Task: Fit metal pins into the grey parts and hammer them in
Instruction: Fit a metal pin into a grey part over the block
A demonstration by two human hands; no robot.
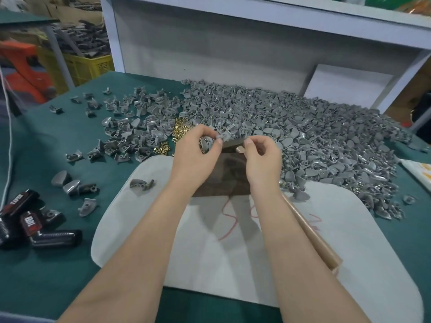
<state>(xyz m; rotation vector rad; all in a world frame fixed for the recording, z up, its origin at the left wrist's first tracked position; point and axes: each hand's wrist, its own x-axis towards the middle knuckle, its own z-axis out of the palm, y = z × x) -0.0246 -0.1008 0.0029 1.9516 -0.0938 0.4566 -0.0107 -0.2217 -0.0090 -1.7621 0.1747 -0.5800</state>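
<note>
My left hand (198,150) pinches a small grey part (223,137) between thumb and fingers, just above the far edge of a dark block (224,180). My right hand (262,157) is beside it with its fingers curled, the thumb close to the part; whether it holds a pin is hidden. A wooden hammer handle (310,231) lies under my right forearm, its head end (240,149) showing by the right thumb. Brass pins (180,130) lie in a small heap left of my hands. A big heap of grey parts (303,136) covers the table behind.
A white pad (210,264) lies on the green table (46,264) under the block. Loose grey parts (70,186) are scattered at the left. Black tools (28,220) lie at the near left edge. A white shelf unit (210,43) stands behind the heap.
</note>
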